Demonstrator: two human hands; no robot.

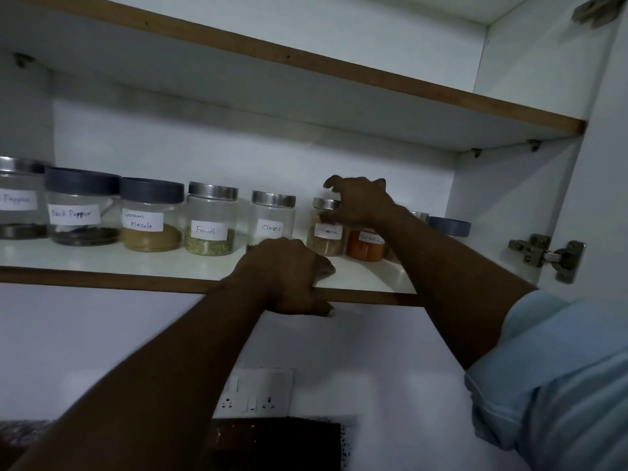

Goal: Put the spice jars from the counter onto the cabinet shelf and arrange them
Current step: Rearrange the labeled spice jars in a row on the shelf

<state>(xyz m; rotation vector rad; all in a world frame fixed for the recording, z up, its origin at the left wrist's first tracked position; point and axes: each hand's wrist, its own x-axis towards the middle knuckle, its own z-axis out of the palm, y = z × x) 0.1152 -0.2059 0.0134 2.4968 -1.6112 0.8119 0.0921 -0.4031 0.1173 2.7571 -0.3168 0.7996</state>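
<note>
Left hand (pixel 285 273) grips the shelf (pixel 102 260) at its front edge. Right hand (pixel 360 202) curls over the 6th jar (pixel 326 239) (label blurred, perhaps cinnamon); cannot tell if gripping.

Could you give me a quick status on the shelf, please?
Left hand grips shelf edge. Right hand over steel-lidded jar beside Cloves jar, grip unclear. Orange-powder jar close beside it.

spice jars (pixel 210 229) | clear, labelled, lidded | upright in a row | on cabinet shelf (pixel 102 260)
</note>
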